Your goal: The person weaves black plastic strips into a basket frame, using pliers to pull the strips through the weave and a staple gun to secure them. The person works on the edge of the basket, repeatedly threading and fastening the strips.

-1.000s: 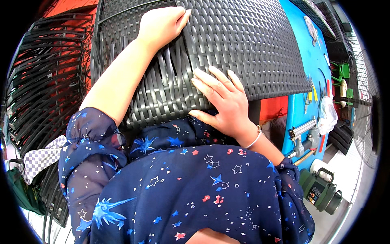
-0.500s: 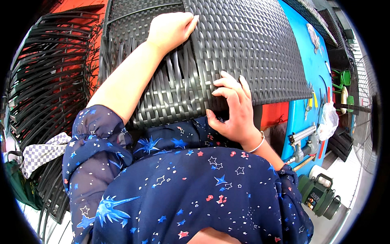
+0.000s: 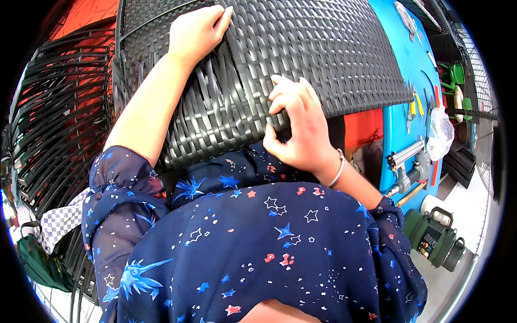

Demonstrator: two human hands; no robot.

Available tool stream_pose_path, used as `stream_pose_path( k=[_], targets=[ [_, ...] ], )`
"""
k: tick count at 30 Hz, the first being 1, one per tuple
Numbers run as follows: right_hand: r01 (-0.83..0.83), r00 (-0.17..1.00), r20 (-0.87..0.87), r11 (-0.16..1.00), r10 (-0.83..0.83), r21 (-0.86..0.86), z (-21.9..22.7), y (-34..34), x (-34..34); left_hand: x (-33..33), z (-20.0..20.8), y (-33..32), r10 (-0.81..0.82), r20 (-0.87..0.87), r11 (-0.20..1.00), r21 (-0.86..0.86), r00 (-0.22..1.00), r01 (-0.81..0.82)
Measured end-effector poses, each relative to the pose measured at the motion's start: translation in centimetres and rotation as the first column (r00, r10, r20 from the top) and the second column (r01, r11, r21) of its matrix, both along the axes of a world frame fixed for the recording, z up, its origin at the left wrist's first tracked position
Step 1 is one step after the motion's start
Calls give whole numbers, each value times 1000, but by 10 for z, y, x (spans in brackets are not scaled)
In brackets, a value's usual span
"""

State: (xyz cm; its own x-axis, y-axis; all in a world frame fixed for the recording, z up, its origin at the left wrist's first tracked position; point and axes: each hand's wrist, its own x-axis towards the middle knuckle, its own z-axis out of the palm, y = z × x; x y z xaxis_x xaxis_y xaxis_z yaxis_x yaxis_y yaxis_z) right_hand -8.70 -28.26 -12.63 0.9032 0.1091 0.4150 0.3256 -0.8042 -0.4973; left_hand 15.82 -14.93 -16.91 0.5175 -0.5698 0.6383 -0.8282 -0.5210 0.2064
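Beside the blue workbench (image 3: 401, 70), the right hand (image 3: 301, 126) has slid to the woven wicker panel (image 3: 301, 48)'s edge, fingers now curled pinching a strand, while the left hand (image 3: 196, 29) stays pressed flat.

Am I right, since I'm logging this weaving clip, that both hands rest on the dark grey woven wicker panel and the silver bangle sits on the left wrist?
Not quite: the silver bangle sits on the right wrist. The head view shows the left hand and right hand both on the dark grey woven wicker panel.

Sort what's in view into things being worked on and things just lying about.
In hand: left hand and right hand, both on the woven dark panel.

Lying about: blue table, staple gun, plastic bag, green flask, stacked frames.
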Motion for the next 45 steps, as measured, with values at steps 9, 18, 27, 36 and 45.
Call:
stream_pose_path(
  k=[9, 18, 27, 36, 45],
  targets=[
    [-66, 997, -40, 996, 64, -57, 12, 3, -6, -1, 7, 6, -23, -19, 1000, 3, 1000, 23],
    [-55, 995, -89, 998, 55, 0, 18, 7, -1, -2, 10, 8, 9, -23, 1000, -1, 1000, -9],
    [-96, 994, -59, 993, 92, -65, 23, 12, -2, -9, 13, 11, -7, -64, 999, -52, 998, 4],
    [-93, 994, -60, 994, 89, -62, 21, 12, -2, -9, 13, 10, -17, -58, 996, -83, 998, 12],
    [-102, 993, -60, 993, 98, -64, 22, 13, -2, -8, 12, 11, -10, -48, 997, -80, 999, 7]
  ],
)
